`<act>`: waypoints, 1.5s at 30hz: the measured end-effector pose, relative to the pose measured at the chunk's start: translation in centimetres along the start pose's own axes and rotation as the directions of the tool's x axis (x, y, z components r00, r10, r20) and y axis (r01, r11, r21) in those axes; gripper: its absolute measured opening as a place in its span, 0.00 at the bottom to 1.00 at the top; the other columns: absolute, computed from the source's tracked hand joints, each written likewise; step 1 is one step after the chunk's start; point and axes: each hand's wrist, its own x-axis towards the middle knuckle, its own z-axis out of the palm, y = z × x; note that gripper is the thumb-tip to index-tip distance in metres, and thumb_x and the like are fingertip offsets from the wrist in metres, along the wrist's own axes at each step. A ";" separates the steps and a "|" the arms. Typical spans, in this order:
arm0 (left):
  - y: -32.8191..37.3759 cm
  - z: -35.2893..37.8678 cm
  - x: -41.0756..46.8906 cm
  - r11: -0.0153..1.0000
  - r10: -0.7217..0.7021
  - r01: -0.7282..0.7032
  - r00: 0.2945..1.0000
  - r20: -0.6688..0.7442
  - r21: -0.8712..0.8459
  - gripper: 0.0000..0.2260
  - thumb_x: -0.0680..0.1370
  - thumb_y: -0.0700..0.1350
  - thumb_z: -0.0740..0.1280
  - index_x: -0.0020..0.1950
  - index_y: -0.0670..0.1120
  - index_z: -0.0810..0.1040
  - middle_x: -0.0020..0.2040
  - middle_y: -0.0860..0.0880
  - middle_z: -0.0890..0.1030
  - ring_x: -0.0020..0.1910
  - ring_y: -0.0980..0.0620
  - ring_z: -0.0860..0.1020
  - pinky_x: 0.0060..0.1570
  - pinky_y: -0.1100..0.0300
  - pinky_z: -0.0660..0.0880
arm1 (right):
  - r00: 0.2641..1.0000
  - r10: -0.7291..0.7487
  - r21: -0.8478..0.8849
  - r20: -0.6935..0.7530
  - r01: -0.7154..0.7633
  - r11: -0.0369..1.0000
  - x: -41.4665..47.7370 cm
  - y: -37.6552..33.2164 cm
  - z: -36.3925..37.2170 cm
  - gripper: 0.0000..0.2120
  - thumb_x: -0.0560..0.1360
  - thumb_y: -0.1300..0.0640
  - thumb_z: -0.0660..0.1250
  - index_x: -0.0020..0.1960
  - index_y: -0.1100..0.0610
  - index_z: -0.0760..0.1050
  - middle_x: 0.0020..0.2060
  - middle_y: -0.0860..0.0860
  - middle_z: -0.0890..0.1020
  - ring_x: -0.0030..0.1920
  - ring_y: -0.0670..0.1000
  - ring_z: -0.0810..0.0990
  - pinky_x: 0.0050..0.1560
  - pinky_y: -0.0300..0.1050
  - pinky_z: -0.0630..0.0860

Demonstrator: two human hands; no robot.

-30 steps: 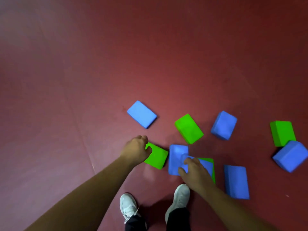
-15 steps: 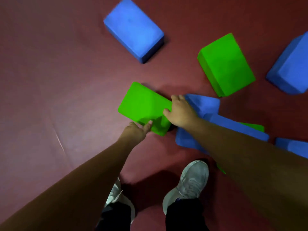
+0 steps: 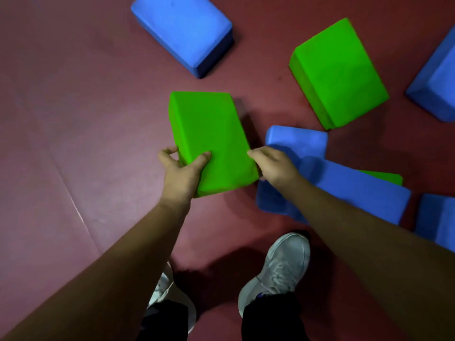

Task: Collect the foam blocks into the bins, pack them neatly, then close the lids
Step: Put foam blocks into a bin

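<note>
Hands: left hand grips the green block at its near left corner, thumb on top; right hand curls round its near right edge.
Green block: between both hands, over the red floor.
Beside right hand: two overlapping blue blocks.
Farther out: another blue block, second green block.
Feet: grey shoes below.
</note>
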 end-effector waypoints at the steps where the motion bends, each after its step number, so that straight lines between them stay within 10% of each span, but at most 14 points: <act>1: 0.5 0.4 -0.3 0.997 0.051 -0.052 0.998 0.019 0.050 0.32 0.71 0.42 0.78 0.64 0.51 0.58 0.54 0.51 0.78 0.51 0.52 0.81 0.55 0.46 0.78 | 0.998 -0.028 -0.050 -0.060 0.025 0.998 -0.3 0.5 -1.2 0.14 0.77 0.53 0.69 0.51 0.65 0.79 0.44 0.59 0.82 0.50 0.59 0.81 0.57 0.58 0.76; 5: 0.9 1.8 -1.0 0.872 0.270 -0.303 0.953 0.138 0.385 0.45 0.64 0.46 0.81 0.73 0.48 0.59 0.61 0.50 0.73 0.59 0.51 0.76 0.62 0.51 0.74 | 0.928 -0.163 -0.362 -0.335 0.033 0.932 0.3 1.5 -5.7 0.21 0.71 0.62 0.73 0.60 0.72 0.73 0.55 0.69 0.76 0.59 0.67 0.74 0.62 0.51 0.65; 9: -0.1 3.4 -0.9 0.715 0.351 -0.394 0.917 0.191 0.578 0.39 0.62 0.49 0.81 0.68 0.48 0.67 0.61 0.47 0.75 0.60 0.46 0.74 0.59 0.46 0.74 | 0.917 -0.256 -0.718 -0.304 -0.044 0.695 2.3 0.1 -7.6 0.28 0.72 0.48 0.72 0.64 0.65 0.71 0.63 0.65 0.72 0.65 0.64 0.70 0.66 0.53 0.65; 19: -3.7 4.9 0.0 0.783 0.295 -0.324 0.945 0.141 0.531 0.35 0.62 0.52 0.80 0.63 0.47 0.67 0.59 0.46 0.75 0.58 0.45 0.75 0.58 0.43 0.75 | 0.966 0.240 -0.945 -0.094 -0.162 0.284 7.3 -2.0 -9.3 0.52 0.59 0.23 0.71 0.75 0.51 0.65 0.74 0.57 0.67 0.72 0.61 0.68 0.69 0.60 0.63; 28: -3.2 3.2 0.8 0.751 0.267 -0.289 0.955 0.128 0.594 0.37 0.61 0.49 0.82 0.64 0.48 0.66 0.58 0.46 0.74 0.57 0.45 0.75 0.57 0.45 0.75 | 0.993 0.116 -0.850 0.000 -0.061 0.523 5.6 -1.7 -9.9 0.46 0.61 0.30 0.76 0.69 0.58 0.72 0.73 0.67 0.62 0.71 0.66 0.64 0.70 0.58 0.63; 33: -1.0 2.9 -0.1 0.700 0.269 -0.319 0.947 0.177 0.640 0.33 0.62 0.47 0.82 0.59 0.45 0.69 0.56 0.45 0.73 0.55 0.44 0.74 0.51 0.52 0.72 | 0.982 0.172 -0.671 0.082 -0.073 0.738 3.0 -1.2 -8.8 0.48 0.63 0.37 0.79 0.69 0.65 0.62 0.62 0.61 0.77 0.60 0.59 0.77 0.50 0.44 0.70; 39: 6.7 1.8 -2.6 0.757 0.316 -0.318 0.943 0.106 0.570 0.34 0.61 0.52 0.81 0.61 0.49 0.67 0.57 0.46 0.75 0.55 0.44 0.76 0.54 0.46 0.75 | 0.983 -0.164 -0.677 -0.088 0.062 0.733 -3.5 -5.9 -10.2 0.41 0.60 0.38 0.78 0.63 0.59 0.68 0.61 0.57 0.73 0.61 0.62 0.74 0.62 0.55 0.73; 45: 21.5 2.7 -10.2 0.788 0.427 -0.449 0.892 0.151 0.422 0.32 0.62 0.46 0.78 0.63 0.49 0.68 0.56 0.49 0.75 0.53 0.50 0.75 0.50 0.57 0.71 | 0.822 -0.325 -0.509 -0.467 0.050 0.859 -13.3 -15.3 -17.5 0.35 0.59 0.45 0.79 0.58 0.63 0.71 0.55 0.60 0.75 0.57 0.64 0.74 0.59 0.56 0.71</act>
